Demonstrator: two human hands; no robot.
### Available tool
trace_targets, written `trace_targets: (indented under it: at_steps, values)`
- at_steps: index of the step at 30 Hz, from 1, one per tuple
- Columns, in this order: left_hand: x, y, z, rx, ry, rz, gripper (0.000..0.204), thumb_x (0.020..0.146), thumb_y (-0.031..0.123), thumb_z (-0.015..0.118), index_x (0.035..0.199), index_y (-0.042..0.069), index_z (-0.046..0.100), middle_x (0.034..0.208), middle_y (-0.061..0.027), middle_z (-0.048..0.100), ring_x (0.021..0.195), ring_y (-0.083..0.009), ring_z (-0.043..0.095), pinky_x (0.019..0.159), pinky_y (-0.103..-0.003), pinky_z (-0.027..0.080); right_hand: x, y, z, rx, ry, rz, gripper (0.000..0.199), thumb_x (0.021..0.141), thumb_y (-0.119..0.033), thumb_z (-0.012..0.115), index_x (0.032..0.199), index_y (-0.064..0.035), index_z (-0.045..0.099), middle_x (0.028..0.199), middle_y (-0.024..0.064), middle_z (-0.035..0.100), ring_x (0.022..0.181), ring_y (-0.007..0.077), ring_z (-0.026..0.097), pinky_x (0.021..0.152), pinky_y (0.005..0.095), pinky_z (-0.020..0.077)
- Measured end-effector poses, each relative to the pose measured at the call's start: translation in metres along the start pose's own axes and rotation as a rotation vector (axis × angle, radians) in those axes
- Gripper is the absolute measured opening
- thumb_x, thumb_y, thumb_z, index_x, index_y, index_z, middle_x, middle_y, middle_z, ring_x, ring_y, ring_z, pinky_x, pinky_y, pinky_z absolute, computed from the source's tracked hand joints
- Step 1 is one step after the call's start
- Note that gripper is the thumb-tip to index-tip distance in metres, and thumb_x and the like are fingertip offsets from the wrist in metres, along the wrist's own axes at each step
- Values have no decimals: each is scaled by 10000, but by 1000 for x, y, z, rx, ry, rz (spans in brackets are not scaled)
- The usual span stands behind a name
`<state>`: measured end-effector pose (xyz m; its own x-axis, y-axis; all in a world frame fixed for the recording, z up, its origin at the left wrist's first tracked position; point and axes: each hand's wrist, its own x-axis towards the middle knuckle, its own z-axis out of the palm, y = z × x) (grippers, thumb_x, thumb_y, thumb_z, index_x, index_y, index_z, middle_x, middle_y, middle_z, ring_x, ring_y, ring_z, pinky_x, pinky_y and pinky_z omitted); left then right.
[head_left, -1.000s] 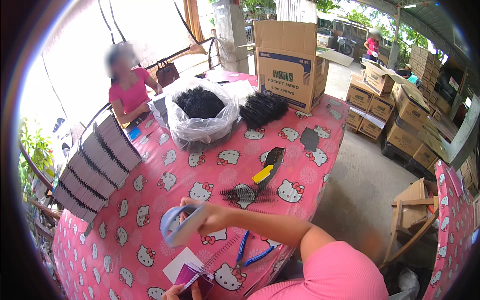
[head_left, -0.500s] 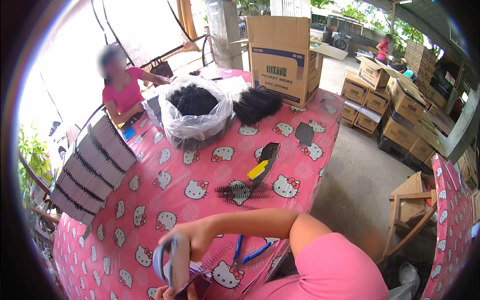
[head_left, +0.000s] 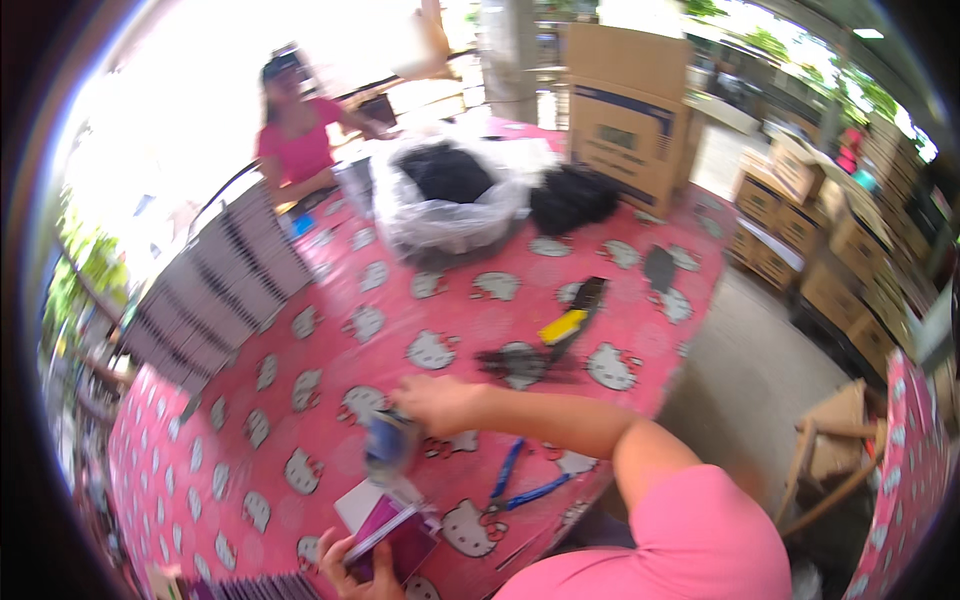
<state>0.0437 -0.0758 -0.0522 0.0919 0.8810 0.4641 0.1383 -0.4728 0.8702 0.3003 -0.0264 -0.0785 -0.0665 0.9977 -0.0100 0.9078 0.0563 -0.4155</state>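
Observation:
At the bottom of the head view, my left hand (head_left: 358, 566) has its fingers and thumb on a small purple notebook (head_left: 402, 545), and a white sheet or flap (head_left: 362, 503) sticks out from its far side. My right hand (head_left: 440, 403) is farther up the table, closed on a rounded blue-grey object (head_left: 392, 440); motion blur hides its exact kind. To the right of the notebook lie blue-handled pliers (head_left: 512, 468), spread apart. Beyond the right forearm are loose black spiral coils (head_left: 522, 364) and a black strip with a yellow part (head_left: 565, 326).
A plastic-lined container (head_left: 440, 235) full of black coils stands far back, near a tall carton (head_left: 628, 140). Stacked notebooks (head_left: 215, 280) line the left edge; more spiral-bound ones (head_left: 255, 588) sit at the lower left. A co-worker (head_left: 300, 145) sits across the table. Cartons (head_left: 775, 205) stand at right.
My right hand has lifted the blue-grey object away from the notebook, toward the table's far side. The purple notebook now shows more fully under my left hand. The whole view has shifted.

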Motion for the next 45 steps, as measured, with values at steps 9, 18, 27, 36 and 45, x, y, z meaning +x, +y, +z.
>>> trace_targets:
  at_steps: [9,18,27,36,45]
  values:
    - [-2,-16,-19,49,-29,-72,238,714,-24,796,852,30,609,855,-14,563,804,-99,547,727,-237,444,-50,-104,-18,-123,123,-567,264,864,-302,644,969,-60,629,936,86,607,876,254,591,750,376,447]
    - [-7,-13,-15,52,-10,-82,234,731,30,808,840,31,601,867,-19,553,812,-106,528,746,-246,428,-57,-110,-7,-55,284,-469,189,798,-146,651,924,-47,550,895,98,550,877,252,554,731,363,391]
    - [-7,-19,-16,-53,12,-102,232,731,25,806,846,25,603,851,-18,537,783,-107,532,707,-231,433,-54,-119,-13,13,404,-465,162,866,-208,626,897,-56,581,874,95,570,864,247,574,769,380,380]
    - [-7,-28,-20,43,-30,31,244,722,10,809,858,27,607,872,-25,541,797,-103,537,701,-239,448,-54,-117,-16,0,237,-433,200,880,-256,627,885,-58,594,863,90,580,867,257,585,783,378,391]
    - [-7,-19,-17,21,-21,10,247,705,-4,813,843,25,610,878,-36,551,804,-128,542,697,-250,448,-55,-109,-9,55,94,-389,254,854,-251,662,989,-60,562,971,117,572,936,274,573,783,381,396]
